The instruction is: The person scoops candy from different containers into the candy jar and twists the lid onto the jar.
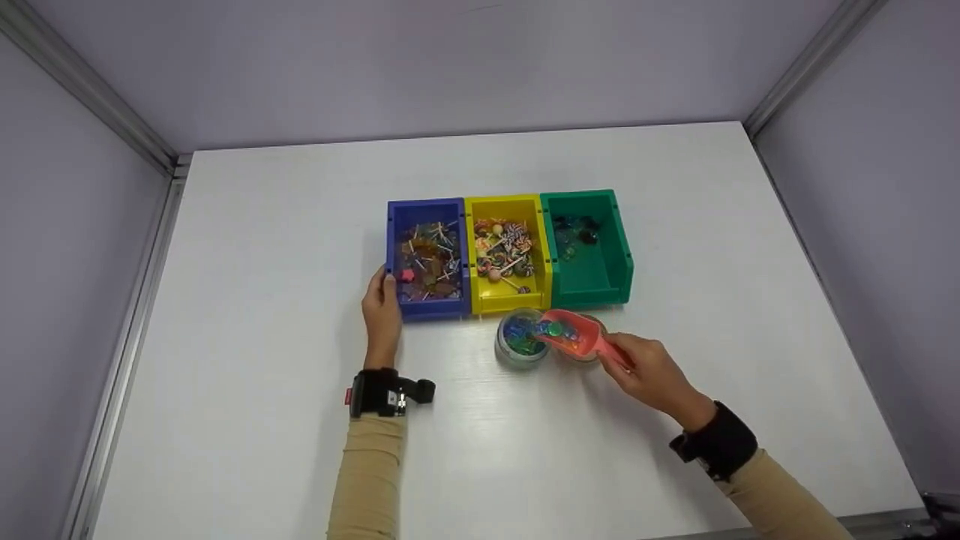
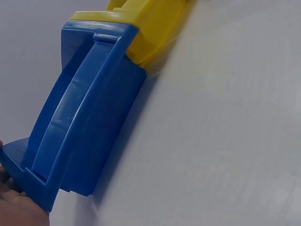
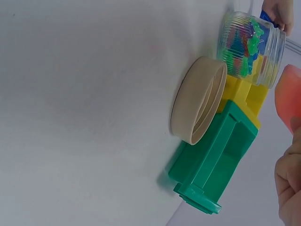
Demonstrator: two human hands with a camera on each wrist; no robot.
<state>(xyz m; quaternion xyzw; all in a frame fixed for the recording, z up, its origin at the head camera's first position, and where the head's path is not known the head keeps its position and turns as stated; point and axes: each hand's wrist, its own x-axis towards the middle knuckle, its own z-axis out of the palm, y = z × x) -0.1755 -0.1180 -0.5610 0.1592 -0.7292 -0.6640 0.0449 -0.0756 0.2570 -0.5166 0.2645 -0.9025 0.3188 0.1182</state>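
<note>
My right hand [image 1: 651,371] grips the handle of a pink-red scoop [image 1: 581,341], whose mouth hangs over the rim of a glass jar [image 1: 520,358]. Small translucent blue and green pieces lie in the scoop's front. Inside the jar are blue, green and some red pieces [image 3: 253,40], bear-shaped in part. At the outer left side of the blue bin [image 1: 427,309] is my left hand [image 1: 381,319], holding its wall near the front corner. In the left wrist view, only part of this hand [image 2: 21,209] shows beside the blue bin.
Against the blue bin stands a yellow bin [image 1: 510,301] of small lollipops, then a green bin [image 1: 592,289] with a few dark and clear pieces at its back. A beige round lid [image 3: 195,101] lies beside the jar, mostly under the scoop in the head view.
</note>
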